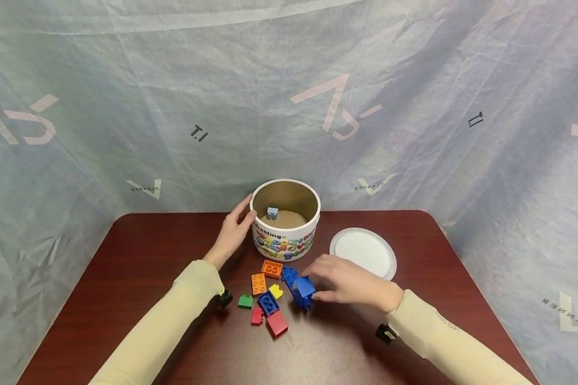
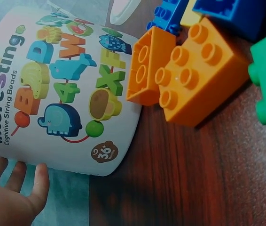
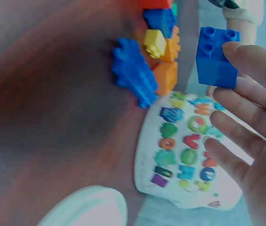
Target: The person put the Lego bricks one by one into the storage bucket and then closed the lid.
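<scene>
My right hand (image 1: pixel 344 280) pinches a blue toy brick (image 3: pixel 215 70) between thumb and fingers. Below it, on the table, lies a long blue brick (image 3: pixel 133 70), standing apart from the held one in the right wrist view. The left hand (image 1: pixel 232 230) rests against the left side of a white round bucket (image 1: pixel 285 240), its fingers extended. Inside the bucket sits a light blue brick (image 1: pixel 272 213). Between the hands are orange bricks (image 2: pixel 203 70), a yellow brick (image 1: pixel 276 291), a dark blue brick (image 1: pixel 268 303), a green brick (image 1: pixel 245 301) and red bricks (image 1: pixel 276 323).
A white lid (image 1: pixel 363 251) lies flat to the right of the bucket, behind the right hand. The dark red table (image 1: pixel 159 256) meets a grey curtain (image 1: pixel 212 96) at the back and on both sides.
</scene>
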The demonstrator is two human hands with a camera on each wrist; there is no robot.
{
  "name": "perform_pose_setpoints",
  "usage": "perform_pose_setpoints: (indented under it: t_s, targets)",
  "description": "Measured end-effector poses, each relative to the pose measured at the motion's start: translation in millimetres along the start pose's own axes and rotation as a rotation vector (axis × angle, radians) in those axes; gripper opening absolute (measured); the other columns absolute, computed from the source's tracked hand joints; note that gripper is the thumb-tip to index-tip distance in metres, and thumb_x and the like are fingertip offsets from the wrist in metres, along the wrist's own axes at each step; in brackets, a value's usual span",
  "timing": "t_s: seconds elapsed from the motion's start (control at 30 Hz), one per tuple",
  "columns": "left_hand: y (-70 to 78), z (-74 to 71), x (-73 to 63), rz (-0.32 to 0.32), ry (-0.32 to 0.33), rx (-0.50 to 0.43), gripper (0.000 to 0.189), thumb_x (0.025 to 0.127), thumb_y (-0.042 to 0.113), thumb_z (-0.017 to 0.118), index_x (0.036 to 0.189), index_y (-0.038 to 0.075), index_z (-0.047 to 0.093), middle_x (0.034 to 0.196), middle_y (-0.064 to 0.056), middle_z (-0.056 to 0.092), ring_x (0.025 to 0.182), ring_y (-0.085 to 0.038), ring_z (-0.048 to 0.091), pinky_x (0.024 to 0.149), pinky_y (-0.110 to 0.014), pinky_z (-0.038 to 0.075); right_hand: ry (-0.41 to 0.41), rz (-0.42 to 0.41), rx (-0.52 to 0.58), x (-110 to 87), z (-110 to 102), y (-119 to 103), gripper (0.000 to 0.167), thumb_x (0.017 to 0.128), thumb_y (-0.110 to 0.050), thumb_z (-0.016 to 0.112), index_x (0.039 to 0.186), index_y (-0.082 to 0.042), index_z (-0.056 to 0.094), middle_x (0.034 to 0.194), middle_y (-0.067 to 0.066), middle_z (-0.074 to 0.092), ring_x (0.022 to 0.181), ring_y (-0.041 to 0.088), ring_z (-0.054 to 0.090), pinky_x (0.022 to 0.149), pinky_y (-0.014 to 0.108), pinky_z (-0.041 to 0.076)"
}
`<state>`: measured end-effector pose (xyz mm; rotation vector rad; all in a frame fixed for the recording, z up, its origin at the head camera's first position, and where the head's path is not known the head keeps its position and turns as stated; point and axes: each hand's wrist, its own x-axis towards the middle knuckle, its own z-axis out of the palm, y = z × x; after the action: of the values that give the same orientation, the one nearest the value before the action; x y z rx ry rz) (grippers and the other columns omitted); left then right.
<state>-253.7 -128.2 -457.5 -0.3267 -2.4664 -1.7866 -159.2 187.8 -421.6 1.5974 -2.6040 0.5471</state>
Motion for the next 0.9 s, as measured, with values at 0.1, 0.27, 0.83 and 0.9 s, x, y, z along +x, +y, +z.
perform_pose_setpoints:
  t_s: [0.1,0.27,0.83,0.9]
  targets:
    - [0.0,0.8,-0.1,-0.004,-0.001,-0.007,0.057,0.111,0.027,0.054,0.164,0.018,0.036,0.17,-0.007,0.031,0.157,-0.03,0.026,0.122,-0.055,0.032,0.002,0.024,-0.011,1.4,-10.6,0.1,0.042,0.091,-0.03,0.084,0.127,-0.012,0.071,0.117,-0.002,0.071,0.108,0.014,0.064,0.094,0.033,0.056]
    - [3.7,0.6,0.6,-0.043,-0.007,-0.01,0.058,0.111,0.021,0.052,0.165,0.013,0.032,0.17,-0.011,0.028,0.158,-0.032,0.022,0.123,-0.055,0.028,0.006,0.044,-0.023,5.9,-25.9,1.2,0.045,0.09,-0.029,0.084,0.128,-0.011,0.071,0.121,0.0,0.072,0.112,0.016,0.065,0.098,0.037,0.055]
    - [-0.4,0.7,-1.4,0.0,0.001,0.03,0.058,0.111,0.03,0.053,0.165,0.022,0.034,0.17,-0.005,0.031,0.156,-0.029,0.028,0.122,-0.055,0.032,0.03,0.049,-0.045,28.2,-56.5,7.6,0.046,0.091,-0.03,0.084,0.129,-0.008,0.07,0.125,0.003,0.071,0.116,0.021,0.063,0.1,0.042,0.055]
    - [-0.7,0.7,-1.4,-0.002,0.003,0.034,0.058,0.111,0.031,0.053,0.165,0.023,0.034,0.17,-0.005,0.031,0.156,-0.029,0.027,0.122,-0.055,0.032,0.031,0.041,-0.05,31.2,-59.4,8.9,0.046,0.091,-0.029,0.083,0.13,-0.008,0.069,0.126,0.003,0.07,0.117,0.022,0.063,0.1,0.043,0.054]
